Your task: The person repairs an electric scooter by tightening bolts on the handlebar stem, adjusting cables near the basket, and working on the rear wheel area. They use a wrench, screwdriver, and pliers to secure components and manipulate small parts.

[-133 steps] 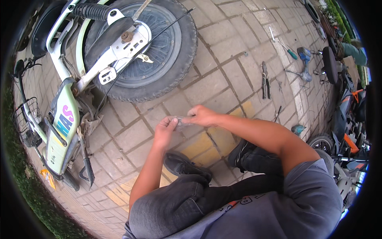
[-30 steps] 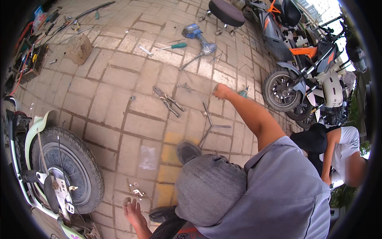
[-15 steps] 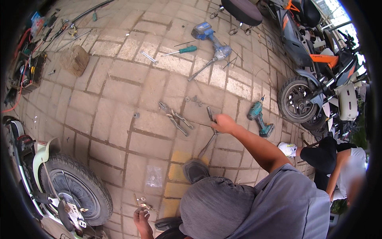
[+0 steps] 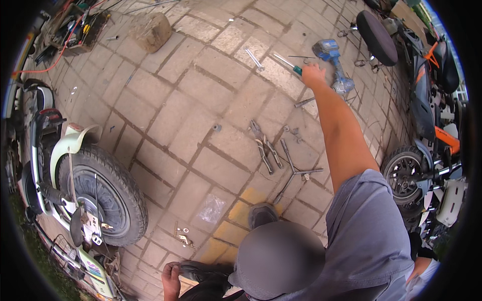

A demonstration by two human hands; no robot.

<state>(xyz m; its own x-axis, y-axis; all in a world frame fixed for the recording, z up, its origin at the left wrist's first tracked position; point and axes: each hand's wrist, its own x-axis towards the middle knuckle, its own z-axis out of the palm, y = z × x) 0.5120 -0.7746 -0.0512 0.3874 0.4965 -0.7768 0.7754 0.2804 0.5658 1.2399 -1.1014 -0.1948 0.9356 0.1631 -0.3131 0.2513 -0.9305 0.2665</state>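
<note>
My right hand (image 4: 314, 75) is stretched far out over the brick paving, fingers closed round the green handle of a screwdriver (image 4: 290, 64) that lies on the ground. A blue power drill (image 4: 331, 56) lies just right of that hand. My left hand (image 4: 170, 278) sits low at the bottom edge beside my black shoe (image 4: 201, 271), fingers curled, with nothing visible in it. Small nuts and washers (image 4: 183, 236) lie on the paving just above it.
Pliers (image 4: 265, 146), a three-armed wrench (image 4: 293, 173) and a small spanner (image 4: 254, 59) lie mid-paving. A scooter's rear wheel (image 4: 103, 195) stands at left, a stone block (image 4: 150, 30) and tool crate (image 4: 75, 27) at the back, parked scooters (image 4: 427, 100) at right.
My right arm has reached further out, from the three-armed wrench to the screwdriver by the drill. The view has tilted so the scooter wheel looms larger at left.
</note>
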